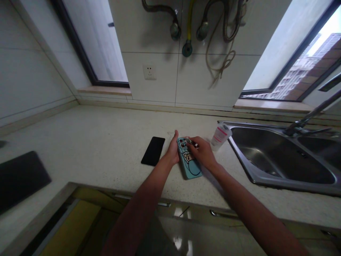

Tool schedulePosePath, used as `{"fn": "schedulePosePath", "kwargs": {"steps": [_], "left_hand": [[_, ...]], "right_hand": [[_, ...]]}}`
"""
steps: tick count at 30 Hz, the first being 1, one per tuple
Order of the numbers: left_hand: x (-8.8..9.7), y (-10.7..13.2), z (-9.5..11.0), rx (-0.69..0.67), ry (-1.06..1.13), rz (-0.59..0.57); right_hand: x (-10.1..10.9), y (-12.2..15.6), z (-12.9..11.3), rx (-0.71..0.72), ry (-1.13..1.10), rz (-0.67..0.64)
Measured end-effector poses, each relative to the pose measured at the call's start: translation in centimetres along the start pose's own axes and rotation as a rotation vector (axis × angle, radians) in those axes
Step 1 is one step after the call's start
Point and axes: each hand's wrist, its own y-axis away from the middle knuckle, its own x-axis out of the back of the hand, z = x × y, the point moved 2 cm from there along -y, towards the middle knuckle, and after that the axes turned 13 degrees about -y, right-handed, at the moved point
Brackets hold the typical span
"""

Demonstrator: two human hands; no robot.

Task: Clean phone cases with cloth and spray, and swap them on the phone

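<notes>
A phone in a light-blue case with a cartoon drawing (190, 165) is tilted just above or on the counter, camera side up. My left hand (173, 152) grips its upper left side, thumb stretched upward and the other fingers mostly hidden behind the case. My right hand (204, 152) is closed at the phone's upper right, by the camera lenses. Between its fingers shows a small dark and silvery piece (192, 143), too small to name. Left of my hands lies a flat black phone-shaped slab (153, 151), glossy side up.
A clear plastic cup with pink print (220, 136) stands right of my right hand. Beyond it is a steel sink (241, 167) with a faucet (298, 126). A black panel (21, 179) lies far left on the pale counter (106, 142). Hoses and a socket (149, 72) are on the wall.
</notes>
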Motion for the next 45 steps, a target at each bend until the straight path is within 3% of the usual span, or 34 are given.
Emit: {"fn": "schedulePosePath", "kwargs": {"steps": [5, 8, 10, 14, 19, 25, 31, 38, 42, 45], "left_hand": [[0.5, 0.0, 0.4, -0.043, -0.045, 0.094], [0.7, -0.2, 0.4, -0.078, -0.073, 0.097], [0.9, -0.3, 0.3, -0.101, -0.086, 0.088], [1.0, -0.5, -0.1, -0.094, -0.113, 0.051], [0.2, -0.9, -1.0, -0.046, -0.062, -0.031], [-0.9, -0.7, -2.0, -0.042, -0.055, -0.024], [-1.0, -0.1, -1.2, -0.083, -0.03, -0.061], [0.7, -0.3, 0.3, -0.198, -0.049, 0.168], [1.6, -0.8, 0.7, -0.265, -0.031, 0.228], [2.0, -1.1, 0.8, -0.258, -0.049, 0.211]], "right_hand": [[0.5, 0.4, -1.5, -0.008, 0.063, -0.204], [0.2, 0.7, -2.7, 0.065, 0.013, -0.342], [-0.2, 0.9, -3.1, 0.132, -0.028, -0.362], [-0.8, 0.9, -3.1, 0.265, -0.092, -0.251], [-1.0, 0.4, -2.8, 0.298, -0.04, -0.088], [-0.2, -0.6, -2.1, 0.205, 0.082, 0.107], [0.9, -0.9, -0.2, 0.049, 0.174, 0.142], [0.5, -0.4, -0.7, -0.031, 0.238, -0.087], [0.0, 0.4, -2.4, 0.092, 0.164, -0.402], [-0.5, 1.1, -3.1, 0.207, 0.059, -0.489]]}}
